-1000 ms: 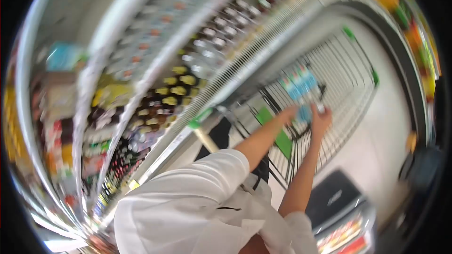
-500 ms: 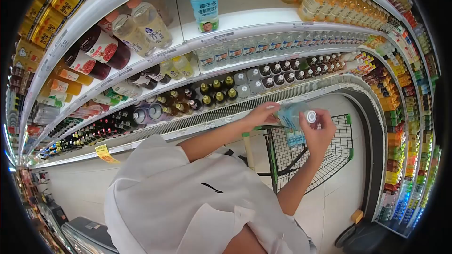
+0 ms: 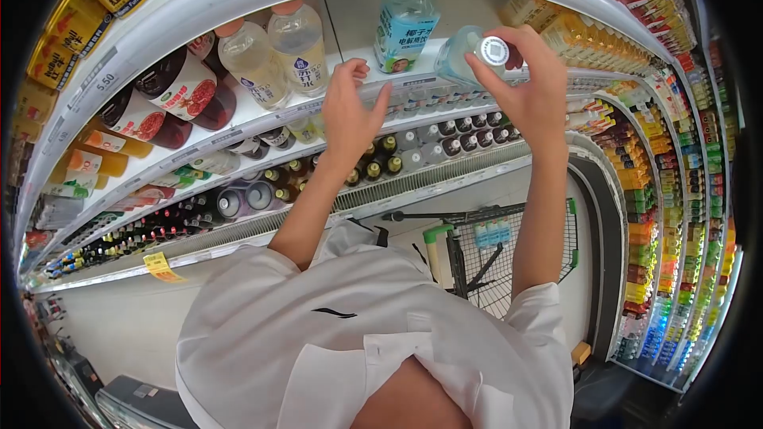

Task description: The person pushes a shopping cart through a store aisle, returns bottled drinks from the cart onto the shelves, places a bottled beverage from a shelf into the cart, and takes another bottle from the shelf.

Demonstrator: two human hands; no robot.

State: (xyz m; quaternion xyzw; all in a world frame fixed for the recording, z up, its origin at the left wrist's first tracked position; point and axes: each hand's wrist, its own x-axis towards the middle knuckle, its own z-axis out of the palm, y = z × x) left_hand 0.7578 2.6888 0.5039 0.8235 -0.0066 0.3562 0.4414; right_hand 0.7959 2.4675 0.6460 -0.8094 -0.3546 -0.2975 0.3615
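My right hand [image 3: 528, 71] grips a clear bottle with a white cap and pale blue label [image 3: 459, 57] near its cap, tilted at the shelf's front edge. My left hand [image 3: 350, 111] is raised with fingers apart, holding nothing, in front of the shelf. Between the two hands, a similar blue-labelled bottle [image 3: 407, 28] stands upright on the shelf. Left of it are clear bottles with pink caps [image 3: 296, 48].
Below, a wire cart with green corners [image 3: 509, 262] holds several blue-labelled bottles [image 3: 493, 233]. Lower shelves carry rows of dark bottles [image 3: 469, 139]. Yellow drink bottles [image 3: 596, 40] line the shelf at right. A yellow tag [image 3: 163, 267] hangs at lower left.
Both hands have risen from over the cart to the shelf. The right hand has carried the bottle up beside the standing one, and my left hand has come away from it.
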